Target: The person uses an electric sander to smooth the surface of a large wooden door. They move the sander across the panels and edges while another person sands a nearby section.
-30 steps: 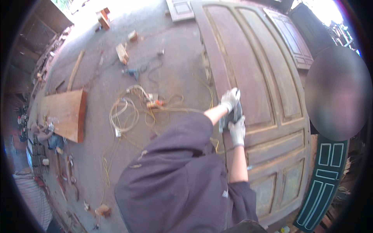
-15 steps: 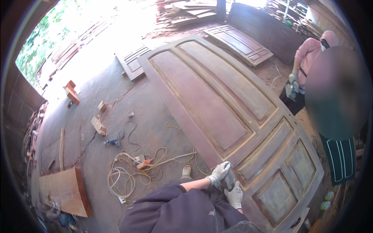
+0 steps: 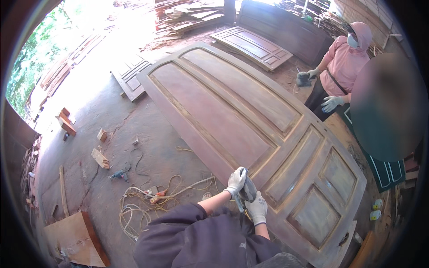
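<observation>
A large brown panelled wooden door lies flat in front of me, its grooves edged in lighter wood. On its near left edge rests a grey power sander, with a hose or cord trailing back towards my body. My left hand, in a white glove, is closed over the far left part of the sander. Lower and to the right, my gloved right hand grips its near end. The sander's underside and most of my fingertips are hidden.
A person in pink stands across the door, holding a grey tool. Left on the floor lie coiled hoses and cords, a drill, wood blocks and a thick slab. More panelled doors lie behind.
Both my hands and the sander have moved forward and slightly left along the door's edge. The view has shifted, and the person in pink now shows more fully, hands apart.
</observation>
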Demonstrator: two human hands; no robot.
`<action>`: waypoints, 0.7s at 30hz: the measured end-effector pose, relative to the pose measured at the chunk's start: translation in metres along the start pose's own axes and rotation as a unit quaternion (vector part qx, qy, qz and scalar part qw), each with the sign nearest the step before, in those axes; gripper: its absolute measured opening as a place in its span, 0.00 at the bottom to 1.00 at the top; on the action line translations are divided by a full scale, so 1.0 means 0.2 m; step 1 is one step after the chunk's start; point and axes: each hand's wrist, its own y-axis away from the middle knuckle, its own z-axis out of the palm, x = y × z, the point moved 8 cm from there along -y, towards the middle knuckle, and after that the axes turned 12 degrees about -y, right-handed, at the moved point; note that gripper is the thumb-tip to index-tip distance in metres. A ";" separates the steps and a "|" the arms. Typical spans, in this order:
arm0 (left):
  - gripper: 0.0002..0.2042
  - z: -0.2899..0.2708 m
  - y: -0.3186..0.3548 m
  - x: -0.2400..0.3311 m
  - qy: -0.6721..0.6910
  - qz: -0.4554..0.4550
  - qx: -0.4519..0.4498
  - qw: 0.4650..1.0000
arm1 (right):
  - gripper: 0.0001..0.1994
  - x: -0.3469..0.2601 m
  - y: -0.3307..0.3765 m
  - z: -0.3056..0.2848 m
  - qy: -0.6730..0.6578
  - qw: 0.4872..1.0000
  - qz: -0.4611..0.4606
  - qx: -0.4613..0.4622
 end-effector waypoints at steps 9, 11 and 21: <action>0.13 0.24 0.26 0.53 -0.379 0.401 -0.152 0.820 | 0.22 0.09 -0.07 0.11 0.076 0.996 -0.054 -0.011; 0.15 0.19 0.24 0.51 -0.349 0.410 -0.089 0.838 | 0.23 0.09 -0.06 0.15 0.063 0.995 -0.076 0.001; 0.21 0.50 0.22 0.38 -0.461 0.332 -0.300 0.767 | 0.27 0.12 0.11 0.00 -0.032 0.999 -0.001 -0.033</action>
